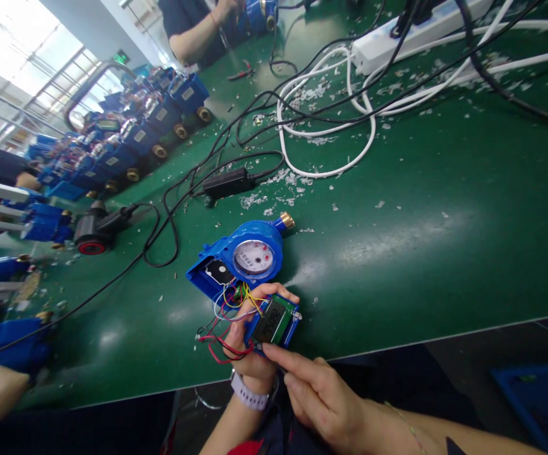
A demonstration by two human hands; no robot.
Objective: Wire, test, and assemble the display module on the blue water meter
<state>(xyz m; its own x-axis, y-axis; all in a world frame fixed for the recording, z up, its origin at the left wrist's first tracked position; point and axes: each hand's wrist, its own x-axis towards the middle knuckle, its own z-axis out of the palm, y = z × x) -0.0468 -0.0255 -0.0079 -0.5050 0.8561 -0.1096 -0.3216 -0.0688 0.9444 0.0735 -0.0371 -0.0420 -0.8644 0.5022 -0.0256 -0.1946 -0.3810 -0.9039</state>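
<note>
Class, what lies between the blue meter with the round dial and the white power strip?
In the head view: looped white cable, thin black cables and pale scattered scraps.

a white power strip (397, 41) lies at the upper right, a looped white cable (318, 175) near it. a black adapter (226, 182) sits just left of centre, pliers (240, 75) higher up. at the left is a red-rimmed black device (92, 229); blue meters (113, 161) crowd the upper left.

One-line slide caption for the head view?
Beside a blue meter, the left hand holds a wired display board, right hand pointing at its edge.
</note>
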